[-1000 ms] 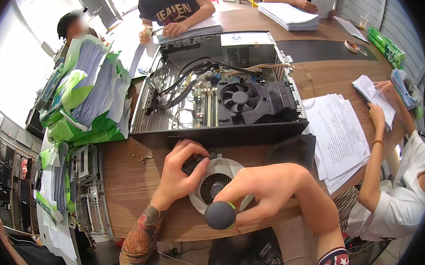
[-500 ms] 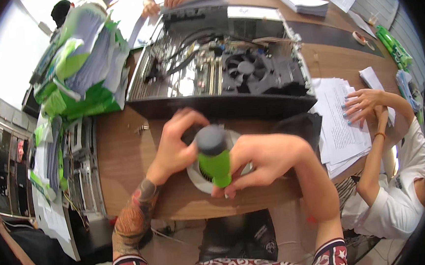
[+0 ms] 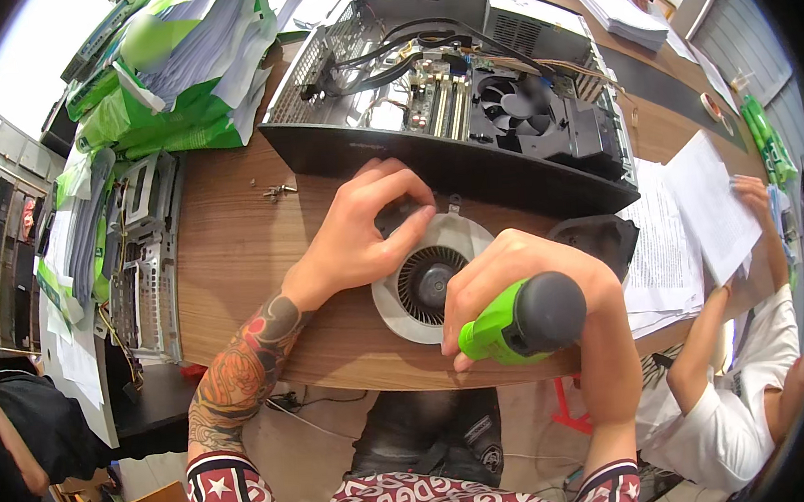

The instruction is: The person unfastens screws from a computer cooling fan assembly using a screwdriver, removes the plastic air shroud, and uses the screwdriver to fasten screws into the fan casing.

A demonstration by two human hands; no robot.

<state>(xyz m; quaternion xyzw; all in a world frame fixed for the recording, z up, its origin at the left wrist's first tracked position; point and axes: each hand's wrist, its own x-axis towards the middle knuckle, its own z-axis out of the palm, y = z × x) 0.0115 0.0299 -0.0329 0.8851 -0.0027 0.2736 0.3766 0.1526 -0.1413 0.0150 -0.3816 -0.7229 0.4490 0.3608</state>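
Two hands: right hand (image 3: pixel 516 276) holds screwdriver (image 3: pixel 519 322) upright over blower fan (image 3: pixel 423 282).

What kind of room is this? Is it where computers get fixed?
Probably a computer repair workshop or office. An opened desktop computer case lies on the wooden table, the right hand holds a green screwdriver over a round blower fan, and paper stacks lie around.

A long wooden table (image 3: pixel 234 253) runs across the room under bright, even light. At its left end, stacks of paper in green bags (image 3: pixel 175 71) are heaped beside a bare metal chassis (image 3: pixel 142 260). More paper stacks (image 3: pixel 613 8) lie at the far end, and loose sheets (image 3: pixel 689 222) on the right, where a seated person in white (image 3: pixel 740 414) leans in. Grey slatted wall (image 3: pixel 745 26) shows at upper right. The floor (image 3: pixel 285 446) below is pale, with cables (image 3: pixel 306 407).
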